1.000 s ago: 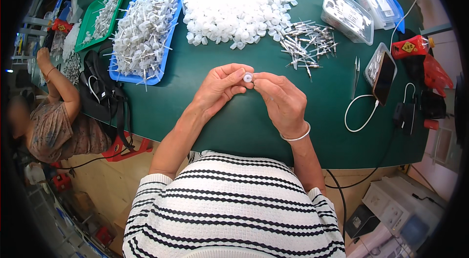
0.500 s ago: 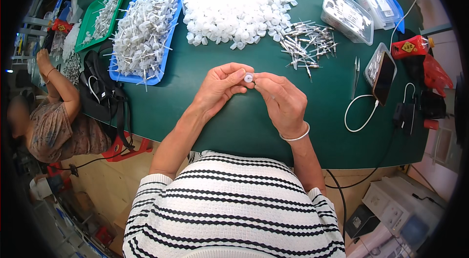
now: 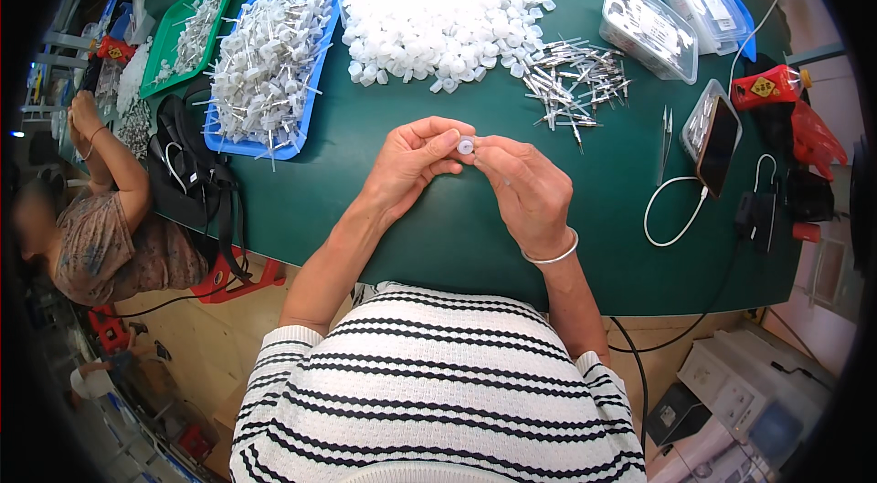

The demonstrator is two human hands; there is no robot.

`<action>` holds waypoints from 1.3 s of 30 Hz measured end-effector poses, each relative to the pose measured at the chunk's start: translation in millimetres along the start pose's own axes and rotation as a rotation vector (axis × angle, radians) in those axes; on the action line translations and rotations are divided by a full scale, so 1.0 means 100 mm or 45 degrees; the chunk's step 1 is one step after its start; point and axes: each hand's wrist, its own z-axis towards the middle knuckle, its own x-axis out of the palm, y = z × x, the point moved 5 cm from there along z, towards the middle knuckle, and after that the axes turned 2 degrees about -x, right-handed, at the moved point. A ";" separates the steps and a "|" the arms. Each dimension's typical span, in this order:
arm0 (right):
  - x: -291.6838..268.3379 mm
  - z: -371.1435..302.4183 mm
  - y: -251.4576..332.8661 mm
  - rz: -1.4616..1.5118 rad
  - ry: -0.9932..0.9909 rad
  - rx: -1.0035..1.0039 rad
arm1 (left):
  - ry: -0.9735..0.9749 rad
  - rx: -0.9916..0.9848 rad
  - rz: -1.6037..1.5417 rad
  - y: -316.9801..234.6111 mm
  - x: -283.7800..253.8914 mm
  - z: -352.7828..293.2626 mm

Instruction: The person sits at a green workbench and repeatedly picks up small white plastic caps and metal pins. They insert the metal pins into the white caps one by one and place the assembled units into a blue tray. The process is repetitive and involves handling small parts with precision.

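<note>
Between my two hands is a small white plastic cap (image 3: 466, 146), its round face turned up. My left hand (image 3: 416, 159) pinches it from the left between thumb and forefinger. The closed fingertips of my right hand (image 3: 525, 180) meet its right side; whether they also hold a thin pin is hidden. Beyond my hands lies a big heap of similar white caps (image 3: 438, 12) on a clear plastic bag. Right of the heap, thin metal pins (image 3: 575, 81) are strewn on the green table (image 3: 365, 131).
At left, a blue tray (image 3: 290, 151) is piled with white pieces bearing thin stems; a green tray (image 3: 169, 40) holds more. Tweezers (image 3: 665, 147), a phone (image 3: 720, 149) on a white cable and clear plastic boxes (image 3: 650, 26) are at right. Another person (image 3: 119, 227) sits at far left.
My hands stay almost in place on the cap, with only a slight shift of the right fingers. The person at far left has moved their hands a little.
</note>
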 end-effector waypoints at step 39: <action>0.04 -0.08 -0.19 0.391 -0.015 0.657 | 0.047 -0.090 0.059 0.08 0.05 0.02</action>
